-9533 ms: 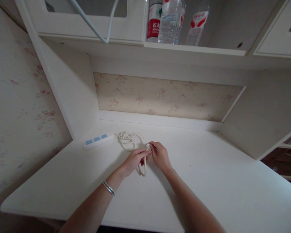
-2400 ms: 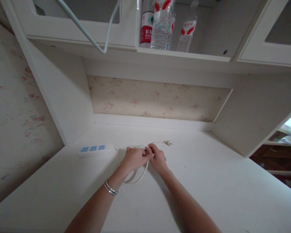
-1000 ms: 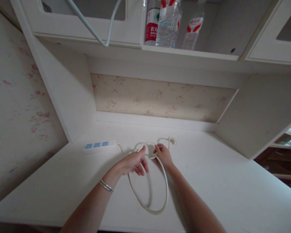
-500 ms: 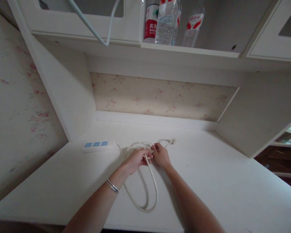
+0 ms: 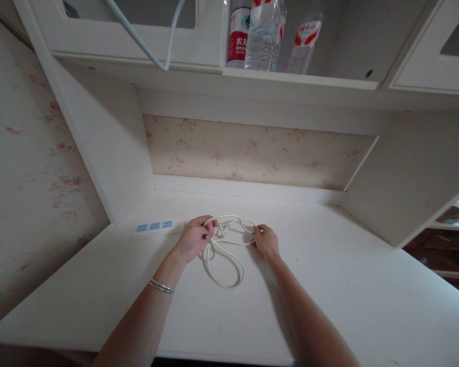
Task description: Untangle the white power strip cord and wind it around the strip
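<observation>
A white power strip (image 5: 155, 226) with blue sockets lies on the white desk (image 5: 329, 285) near its left back corner. Its cream cord (image 5: 224, 250) is looped in front of me. My left hand (image 5: 193, 238), a silver bangle on its wrist, is closed round the left side of the loops. My right hand (image 5: 266, 240) pinches the cord at the right side. Between the two hands the cord is stretched in a small coil, and a longer loop hangs down toward me on the desk. The plug is hidden.
Above the desk a shelf (image 5: 302, 79) holds three plastic water bottles (image 5: 265, 33). A pale cable (image 5: 153, 48) hangs across the cupboard door at upper left. Floral wallpaper backs the niche, and white side panels close it in left and right.
My hands have moved apart, each keeping hold of the cord, so the coil is spread between them. The big loop on the desk has shrunk. The plug no longer shows.
</observation>
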Available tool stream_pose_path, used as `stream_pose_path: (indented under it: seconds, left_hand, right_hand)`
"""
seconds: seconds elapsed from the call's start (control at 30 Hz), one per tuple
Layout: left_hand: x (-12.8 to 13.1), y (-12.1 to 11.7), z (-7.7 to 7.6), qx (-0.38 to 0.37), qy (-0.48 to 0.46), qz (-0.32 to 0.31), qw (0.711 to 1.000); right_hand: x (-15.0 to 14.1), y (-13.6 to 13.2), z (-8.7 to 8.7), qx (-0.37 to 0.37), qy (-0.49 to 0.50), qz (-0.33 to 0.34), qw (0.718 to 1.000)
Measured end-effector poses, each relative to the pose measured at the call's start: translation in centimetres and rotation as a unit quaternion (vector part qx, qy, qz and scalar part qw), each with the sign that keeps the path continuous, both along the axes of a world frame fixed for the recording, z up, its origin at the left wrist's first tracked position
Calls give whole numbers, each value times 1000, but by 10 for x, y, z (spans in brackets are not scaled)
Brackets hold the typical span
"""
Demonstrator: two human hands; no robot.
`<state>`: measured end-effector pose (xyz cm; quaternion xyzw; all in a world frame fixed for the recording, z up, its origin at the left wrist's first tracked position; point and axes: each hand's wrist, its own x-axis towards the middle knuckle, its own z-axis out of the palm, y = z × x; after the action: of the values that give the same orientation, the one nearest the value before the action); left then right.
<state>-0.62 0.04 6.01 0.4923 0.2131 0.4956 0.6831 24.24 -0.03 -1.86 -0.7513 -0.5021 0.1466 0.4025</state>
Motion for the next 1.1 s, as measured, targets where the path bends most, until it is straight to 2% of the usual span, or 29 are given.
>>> stream_pose_path:
  seconds: [0.1, 0.17, 0.27, 0.37, 0.47, 0.53, 0.63, 0.73, 0.77, 0.83, 0.93, 1.03, 1.1]
  left_hand:
    - [-2, 3, -1, 3, -3, 29, 1000]
    - [-6, 4, -1, 13, 12, 21, 1000]
    - [-18, 3, 0, 48, 74, -47, 995]
    - [-28, 1, 0, 39, 125, -135, 982]
    - [-28, -1, -1, 41, 169, -150, 973]
    - [-24, -5, 0, 79, 227, -155, 958]
    - [-15, -12, 7, 148, 320, -194, 915]
    - [-10, -18, 15, 208, 372, -196, 883]
    - [-8, -19, 16, 222, 379, -189, 878]
    - [-6, -21, 17, 237, 385, -176, 875]
    - [-3, -23, 15, 245, 385, -174, 872]
    - [4, -23, 10, 269, 372, -152, 875]
    - [9, -19, 4, 286, 368, -83, 881]
  right_hand:
    - [6, -1, 1, 4, -22, -13, 1000]
    - [9, -1, 2, 2, -29, -13, 1000]
    - [9, -1, 2, 3, -29, -4, 1000]
    - [6, 0, 1, 10, -30, 8, 999]
    - [2, 1, 1, 12, -44, 14, 999]
    - [1, 0, 3, 17, -61, 11, 998]
    - [-3, -5, 10, 25, -90, -4, 996]
    - [-11, -18, 22, 28, -184, -16, 982]
    - [-15, -22, 27, 30, -223, 1, 974]
    - [-23, -29, 35, 28, -272, 78, 959]
    - [-35, -32, 42, -9, -271, 201, 941]
    - [-41, -26, 46, -6, -243, 241, 940]
    - [-41, -20, 49, 43, -192, 256, 946]
